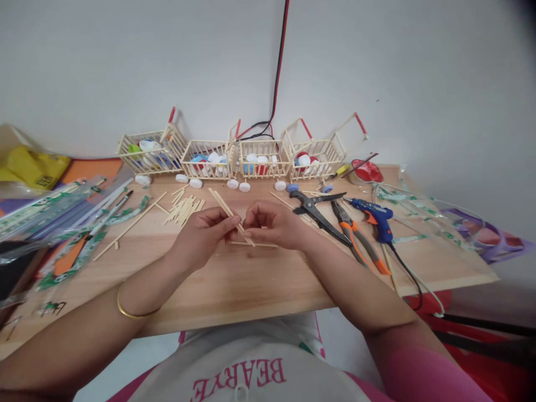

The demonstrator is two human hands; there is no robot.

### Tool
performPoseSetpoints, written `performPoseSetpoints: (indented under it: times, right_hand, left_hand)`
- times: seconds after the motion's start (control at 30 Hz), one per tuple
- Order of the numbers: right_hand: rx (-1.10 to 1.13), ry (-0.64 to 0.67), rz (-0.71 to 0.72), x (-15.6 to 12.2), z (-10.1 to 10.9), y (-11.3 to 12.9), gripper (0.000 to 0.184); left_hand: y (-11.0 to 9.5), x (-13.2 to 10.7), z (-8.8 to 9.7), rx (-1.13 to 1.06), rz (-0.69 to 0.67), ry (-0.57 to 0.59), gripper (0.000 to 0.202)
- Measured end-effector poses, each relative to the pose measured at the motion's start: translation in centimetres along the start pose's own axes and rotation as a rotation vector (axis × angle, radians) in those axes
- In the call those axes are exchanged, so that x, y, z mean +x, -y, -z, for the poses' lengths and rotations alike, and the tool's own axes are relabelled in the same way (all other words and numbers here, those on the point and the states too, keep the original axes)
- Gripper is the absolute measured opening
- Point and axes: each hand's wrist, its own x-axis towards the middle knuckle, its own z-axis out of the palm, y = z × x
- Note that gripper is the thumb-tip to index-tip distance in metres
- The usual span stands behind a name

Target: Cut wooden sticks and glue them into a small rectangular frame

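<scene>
Two bare hands meet over the middle of the pale wooden board (pixel 259 290) in the head view, the only view there is. The left hand (pixel 205 231) is closed in a pinch around a small bundle of thin pale wooden sticks (pixel 226 209), which slant up and away to the left. The right hand (pixel 274 223) is curled nearly shut, its fingertips closing on the lower end of the same bundle near the board.

More loose sticks of the same kind lie in a scattered pile (pixel 184 209) just behind the left hand. Along the back edge stand four small stick-built carts (pixel 234 156) holding coloured bottle caps. To the right lie black-handled cutters (pixel 318 209), orange-handled pliers (pixel 355 237) and a blue glue gun (pixel 374 215).

To handle the bundle well, I judge the ends should be kept level and the pinch light, since such thin sticks would slip or snap under pressure.
</scene>
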Motion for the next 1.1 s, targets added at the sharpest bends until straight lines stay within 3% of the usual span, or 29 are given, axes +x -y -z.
performPoseSetpoints:
  times: [0.13,0.43,0.5,0.57,0.7,0.77,0.93,1.1]
  right_hand:
    - [-0.121,0.13,0.088,-0.6,1.3,0.6,0.025]
    - [-0.274,0.113,0.18,-1.0,0.5,1.2,0.017]
    - [-0.306,0.132,0.183,-1.1,0.7,1.3,0.018]
    - [-0.353,0.1,0.181,-1.1,1.3,1.3,0.017]
    - [-0.453,-0.108,0.141,-1.1,2.8,1.1,0.012]
    - [-0.485,-0.189,0.123,-1.1,3.4,0.8,0.012]
    - [-0.518,-0.225,0.095,-1.0,4.0,0.3,0.013]
    - [-0.548,-0.209,0.051,-0.9,4.1,0.3,0.012]
  left_hand:
    - [-0.6,0.1,0.5,-0.172,0.116,-0.013,0.016]
    - [-0.4,-0.5,-0.2,-0.085,0.173,0.043,0.019]
    - [-1.0,-0.8,0.3,0.076,0.104,0.025,0.021]
    - [-1.8,-1.1,1.8,0.372,0.009,0.029,0.023]
    - [-3.1,-2.2,6.6,1.076,-0.064,0.255,0.03]
    - [-3.0,-2.8,9.0,1.291,-0.06,0.281,0.026]
    - [-1.5,-3.5,12.0,1.506,-0.031,0.238,0.008]
    - [-1.7,-3.2,11.5,1.572,-0.109,0.185,0.01]
